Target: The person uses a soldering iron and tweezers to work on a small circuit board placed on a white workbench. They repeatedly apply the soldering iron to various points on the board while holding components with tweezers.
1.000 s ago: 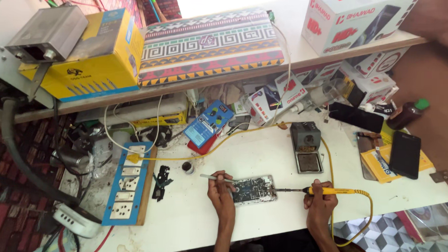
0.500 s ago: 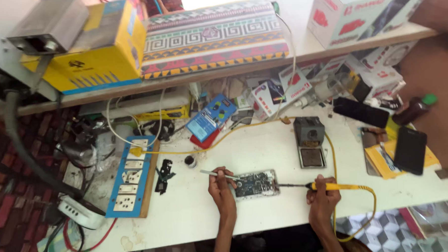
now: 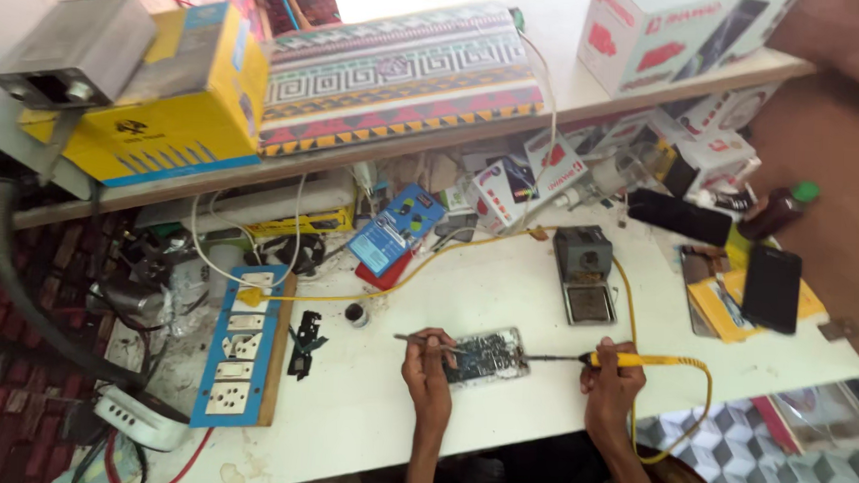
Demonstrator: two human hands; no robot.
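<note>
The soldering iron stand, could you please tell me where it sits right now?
In the head view, the soldering iron stand sits on the white table, just beyond the right hand, right of the opened phone.

White workbench [image 3: 505,273], shelf [image 3: 567,113] above, patterned floor tiles [image 3: 774,454].

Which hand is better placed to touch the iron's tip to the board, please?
Probably the right hand: it holds the yellow iron, tip at the board. The left hand holds tweezers.

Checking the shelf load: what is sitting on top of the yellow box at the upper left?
A grey metal box rests tilted on the yellow box; whatever lies beneath it is covered.
</note>
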